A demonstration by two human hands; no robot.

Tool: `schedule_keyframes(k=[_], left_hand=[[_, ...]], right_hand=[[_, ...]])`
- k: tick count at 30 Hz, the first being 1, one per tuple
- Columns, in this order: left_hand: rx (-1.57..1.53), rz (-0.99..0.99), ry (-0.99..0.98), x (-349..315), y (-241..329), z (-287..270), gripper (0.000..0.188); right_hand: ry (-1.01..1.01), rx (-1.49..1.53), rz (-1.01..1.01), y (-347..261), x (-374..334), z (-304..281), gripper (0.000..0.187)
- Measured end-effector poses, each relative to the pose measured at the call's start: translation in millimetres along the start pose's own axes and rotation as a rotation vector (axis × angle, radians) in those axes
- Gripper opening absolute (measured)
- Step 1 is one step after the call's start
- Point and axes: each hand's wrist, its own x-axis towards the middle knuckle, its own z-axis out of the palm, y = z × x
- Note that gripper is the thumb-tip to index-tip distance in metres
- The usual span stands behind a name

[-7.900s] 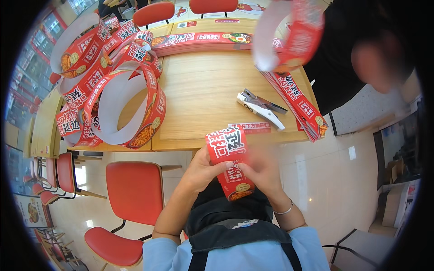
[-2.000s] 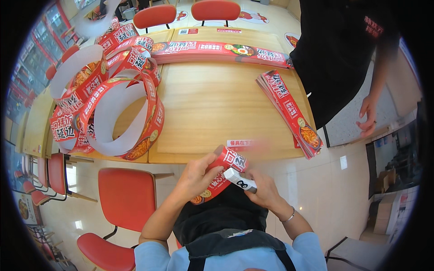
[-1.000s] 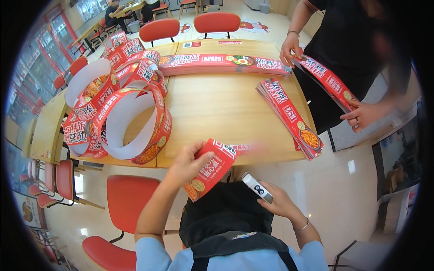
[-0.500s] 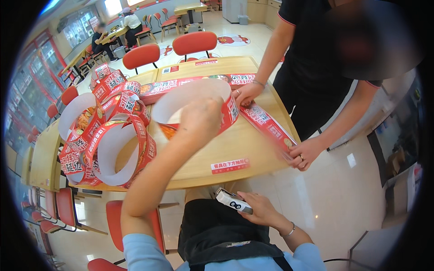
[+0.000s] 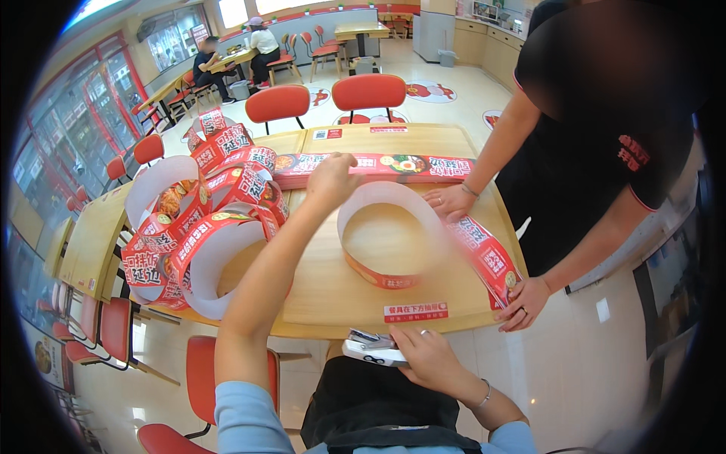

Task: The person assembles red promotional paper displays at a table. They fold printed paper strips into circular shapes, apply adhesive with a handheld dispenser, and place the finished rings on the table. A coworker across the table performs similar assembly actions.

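My right hand [image 5: 435,359] grips a white and grey stapler [image 5: 372,349] just off the table's near edge. Over the middle of the table my left hand [image 5: 336,180] is raised with loosely bent fingers, and I see nothing in it. It is nearest to a stack of flat red printed paper strips [image 5: 431,168] at the back. A printed paper ring [image 5: 378,281], white inside, stands to its right, its right side blurred. Several more red paper rings [image 5: 215,227] are heaped at the left. Across the right corner, a co-worker's two hands [image 5: 523,304] rest on another strip [image 5: 493,261].
The wooden table [image 5: 333,303] has a red printed sticker [image 5: 416,312] near its front edge. Red chairs [image 5: 368,92] stand behind it, and another red chair [image 5: 201,374] is close by my left side. Two people sit at a far table.
My left hand has let go of the paper ring and moved back and left over the table. The ring now stands farther right and nearer. My right hand still holds the stapler.
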Motion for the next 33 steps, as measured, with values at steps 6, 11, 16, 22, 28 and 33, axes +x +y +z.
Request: schedule_keyframes(k=[6,11,16,22,28,33], left_hand=[[0.016,0.046,0.099,-7.6,-19.9,-31.2,0.031],[-0.13,0.134,0.199,-119.5,36.2,-29.3,0.032],[-0.355,0.012,0.369,-236.1,18.8,-10.0,0.028],[-0.38,-0.087,0.375,-282.1,-13.0,19.2,0.022],[-0.505,-0.074,0.351,-293.8,-35.2,49.4,0.024],[-0.512,-0.045,0.406,-307.7,-39.5,68.8,0.024]], right_hand=[[-0.024,-0.258,-0.039,10.0,72.0,37.0,0.068],[0.027,-0.358,0.013,12.9,103.8,78.1,0.065],[0.102,0.174,-0.136,-19.7,117.8,13.0,0.035],[-0.61,1.539,-0.659,-88.3,189.4,-52.0,0.039],[-1.092,1.804,-0.701,-150.9,218.9,-24.2,0.057],[-1.288,1.883,-0.7,-175.7,244.6,1.3,0.052]])
